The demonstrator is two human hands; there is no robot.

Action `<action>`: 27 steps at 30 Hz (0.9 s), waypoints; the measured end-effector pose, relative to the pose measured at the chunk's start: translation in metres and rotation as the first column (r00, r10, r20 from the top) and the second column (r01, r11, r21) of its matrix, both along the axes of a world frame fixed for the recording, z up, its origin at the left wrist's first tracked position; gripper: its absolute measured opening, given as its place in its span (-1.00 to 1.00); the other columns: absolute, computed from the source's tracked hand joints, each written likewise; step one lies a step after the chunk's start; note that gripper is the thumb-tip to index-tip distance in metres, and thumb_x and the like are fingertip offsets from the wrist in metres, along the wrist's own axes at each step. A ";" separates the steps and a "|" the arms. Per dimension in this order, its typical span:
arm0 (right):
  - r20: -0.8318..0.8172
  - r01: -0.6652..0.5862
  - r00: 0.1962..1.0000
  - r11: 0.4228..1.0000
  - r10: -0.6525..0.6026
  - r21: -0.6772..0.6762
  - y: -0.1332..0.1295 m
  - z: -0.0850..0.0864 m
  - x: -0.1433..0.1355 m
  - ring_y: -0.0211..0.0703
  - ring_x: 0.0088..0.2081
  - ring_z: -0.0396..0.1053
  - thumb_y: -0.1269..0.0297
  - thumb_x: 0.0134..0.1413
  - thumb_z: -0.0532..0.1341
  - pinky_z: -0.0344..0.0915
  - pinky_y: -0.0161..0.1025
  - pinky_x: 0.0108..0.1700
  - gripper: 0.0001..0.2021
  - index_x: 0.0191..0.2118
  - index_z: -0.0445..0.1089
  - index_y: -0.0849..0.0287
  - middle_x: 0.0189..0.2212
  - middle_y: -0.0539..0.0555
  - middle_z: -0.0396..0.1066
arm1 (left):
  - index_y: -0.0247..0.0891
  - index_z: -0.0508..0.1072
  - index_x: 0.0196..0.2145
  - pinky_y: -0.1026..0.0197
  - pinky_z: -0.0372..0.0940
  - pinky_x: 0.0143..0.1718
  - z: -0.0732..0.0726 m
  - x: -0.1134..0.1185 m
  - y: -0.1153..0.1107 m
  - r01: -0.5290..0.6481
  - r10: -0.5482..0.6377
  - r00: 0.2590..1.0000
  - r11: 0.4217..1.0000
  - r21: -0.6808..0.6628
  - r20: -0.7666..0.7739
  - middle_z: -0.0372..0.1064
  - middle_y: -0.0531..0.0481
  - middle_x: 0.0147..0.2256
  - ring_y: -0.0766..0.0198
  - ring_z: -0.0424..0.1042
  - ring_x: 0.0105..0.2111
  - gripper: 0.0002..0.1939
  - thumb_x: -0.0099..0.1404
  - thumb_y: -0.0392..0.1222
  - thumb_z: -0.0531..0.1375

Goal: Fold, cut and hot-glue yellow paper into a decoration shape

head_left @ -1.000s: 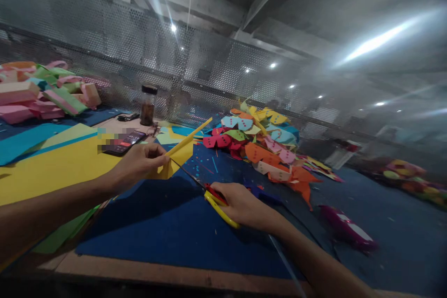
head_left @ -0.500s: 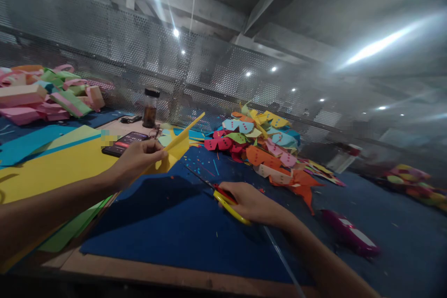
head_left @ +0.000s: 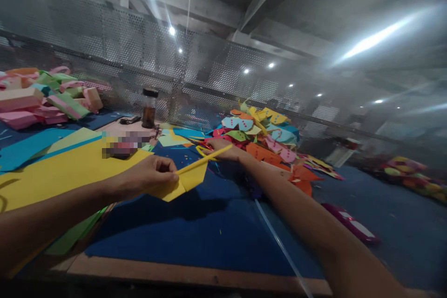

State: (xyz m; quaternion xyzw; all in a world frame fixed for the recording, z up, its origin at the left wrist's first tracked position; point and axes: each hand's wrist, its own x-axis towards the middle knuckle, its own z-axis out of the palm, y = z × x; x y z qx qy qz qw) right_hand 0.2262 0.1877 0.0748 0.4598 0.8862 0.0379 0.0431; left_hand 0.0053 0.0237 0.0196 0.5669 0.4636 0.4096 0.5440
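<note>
The left hand (head_left: 153, 176) pinches thin, folded yellow paper (head_left: 193, 174) with a pointy end, above the flat blue bench (head_left: 195, 242). The right hand (head_left: 219, 142) is at the scissors (head_left: 199, 152) with round yellow handles; I can't tell if it grips.

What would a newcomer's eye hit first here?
Probably the bright heap of cut paper, right of centre in front of the mesh screen. Next, the folded yellow paper pinched in the left hand above the blue mat. Just beyond that paper's tip, the right hand is at the yellow-handled scissors, left of the heap; its grip is partly hidden.
</note>
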 end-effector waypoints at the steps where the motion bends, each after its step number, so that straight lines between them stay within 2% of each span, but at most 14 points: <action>1: -0.001 0.020 1.000 1.000 -0.020 0.004 0.010 -0.002 -0.013 0.07 -0.04 0.53 0.00 0.39 0.19 0.31 -0.29 -0.18 -0.61 0.01 0.54 0.23 -0.05 0.23 0.60 | -0.24 0.39 -0.51 0.35 0.01 -0.59 -0.002 0.001 -0.001 0.027 -0.027 1.000 1.000 -0.004 -0.014 0.29 0.16 -0.62 0.43 0.17 -0.63 -0.64 -0.05 0.02 0.45; 5: -0.035 0.047 0.998 0.999 -0.047 0.005 0.044 -0.012 -0.058 0.12 0.06 0.50 0.04 0.43 0.19 0.39 -0.19 0.00 -0.62 0.06 0.51 0.25 0.05 0.27 0.54 | -0.25 0.40 -0.52 0.35 0.04 -0.57 -0.006 0.005 0.000 0.043 -0.043 0.997 0.999 -0.004 -0.061 0.36 0.11 -0.59 0.41 0.21 -0.60 -0.62 -0.06 0.06 0.43; 8: -0.063 0.043 0.997 0.999 -0.045 -0.027 0.057 -0.020 -0.075 0.04 0.04 0.49 0.12 0.39 0.28 0.49 0.04 0.05 -0.64 0.16 0.43 0.19 0.11 0.18 0.45 | -0.25 0.39 -0.53 0.34 0.03 -0.57 -0.006 0.006 0.001 0.032 -0.033 0.998 0.999 -0.017 -0.052 0.35 0.12 -0.61 0.42 0.19 -0.61 -0.61 -0.08 0.07 0.42; 11: -0.121 0.032 0.992 0.999 -0.035 -0.027 0.057 -0.021 -0.067 0.05 0.04 0.49 0.14 0.37 0.29 0.50 0.04 0.04 -0.64 0.16 0.42 0.20 0.11 0.17 0.45 | -0.24 0.38 -0.54 0.34 -0.02 -0.59 -0.006 0.007 0.001 0.027 -0.028 0.999 0.999 -0.038 -0.026 0.26 0.18 -0.65 0.45 0.12 -0.64 -0.62 -0.08 0.06 0.42; 13: -0.185 0.027 0.982 1.000 -0.026 0.004 0.049 -0.018 -0.047 0.01 0.03 0.50 0.31 0.35 0.28 0.43 -0.11 0.08 -0.81 -0.01 0.53 0.25 0.01 0.19 0.55 | -0.25 0.40 -0.53 0.34 -0.04 -0.59 -0.008 0.006 0.001 0.027 -0.028 0.999 0.999 -0.036 -0.024 0.26 0.18 -0.64 0.45 0.13 -0.63 -0.64 -0.07 0.04 0.42; 15: -0.271 0.038 0.962 0.998 -0.022 0.054 0.036 -0.011 -0.016 -0.06 0.06 0.49 0.40 0.35 0.21 0.36 -0.24 0.10 -0.82 -0.04 0.54 0.25 0.02 0.19 0.57 | -0.26 0.42 -0.51 0.35 -0.04 -0.60 -0.009 0.004 0.001 0.045 -0.046 0.999 0.998 -0.049 -0.019 0.29 0.16 -0.62 0.44 0.14 -0.62 -0.65 -0.04 0.03 0.42; 19: -0.448 0.134 0.893 0.977 -0.047 0.166 -0.003 0.007 0.053 -0.07 -0.02 0.50 0.35 0.39 0.06 0.38 -0.19 0.04 -0.71 0.07 0.44 0.28 0.02 0.23 0.54 | -0.27 0.43 -0.52 0.36 0.01 -0.59 -0.008 0.003 -0.001 0.013 -0.016 0.998 0.998 -0.058 -0.053 0.35 0.12 -0.59 0.42 0.22 -0.60 -0.65 -0.08 0.02 0.43; 20: -0.514 0.176 0.857 0.962 -0.046 0.209 -0.016 0.011 0.068 -0.05 -0.03 0.49 0.32 0.40 0.04 0.38 -0.16 0.03 -0.70 0.07 0.41 0.27 0.01 0.25 0.53 | -0.27 0.43 -0.53 0.36 0.01 -0.59 -0.006 0.003 -0.002 0.002 -0.006 0.997 0.998 -0.060 -0.071 0.35 0.12 -0.60 0.42 0.22 -0.60 -0.64 -0.10 0.02 0.44; 21: -0.638 0.227 0.770 0.939 -0.010 0.259 -0.030 0.013 0.080 -0.03 -0.09 0.50 0.29 0.36 0.08 0.39 -0.13 0.00 -0.75 -0.01 0.43 0.26 -0.07 0.24 0.55 | -0.26 0.42 -0.53 0.37 -0.01 -0.60 -0.004 0.005 -0.003 -0.010 0.005 0.997 0.998 -0.064 -0.079 0.33 0.13 -0.61 0.43 0.20 -0.61 -0.64 -0.10 0.02 0.44; 23: -0.756 0.216 0.634 0.902 0.162 0.375 -0.062 0.012 0.094 -0.02 -0.13 0.49 0.24 0.34 0.14 0.40 -0.09 -0.02 -0.82 -0.08 0.43 0.17 -0.12 0.18 0.53 | -0.26 0.43 -0.53 0.37 -0.03 -0.62 0.000 0.009 -0.006 -0.023 0.014 0.994 0.996 -0.086 -0.105 0.32 0.14 -0.62 0.43 0.19 -0.63 -0.64 -0.12 0.01 0.44; 25: -0.720 0.101 0.619 0.877 0.314 0.470 -0.096 0.007 0.095 -0.03 -0.15 0.47 0.23 0.36 0.17 0.40 -0.07 -0.03 -0.88 -0.13 0.43 0.11 -0.18 0.14 0.52 | -0.26 0.44 -0.53 0.37 -0.03 -0.63 0.002 0.014 -0.008 -0.034 0.017 0.992 0.991 -0.131 -0.129 0.31 0.15 -0.63 0.43 0.19 -0.64 -0.64 -0.13 0.01 0.45; 27: -0.585 -0.149 0.643 0.830 0.494 0.537 -0.128 -0.002 0.088 -0.02 -0.12 0.46 0.26 0.38 0.21 0.37 -0.06 -0.02 -0.92 -0.15 0.43 0.09 -0.20 0.13 0.51 | -0.26 0.43 -0.53 0.36 0.00 -0.62 0.000 0.019 -0.009 -0.021 -0.001 0.991 0.986 -0.168 -0.131 0.31 0.15 -0.64 0.41 0.21 -0.63 -0.63 -0.15 0.02 0.45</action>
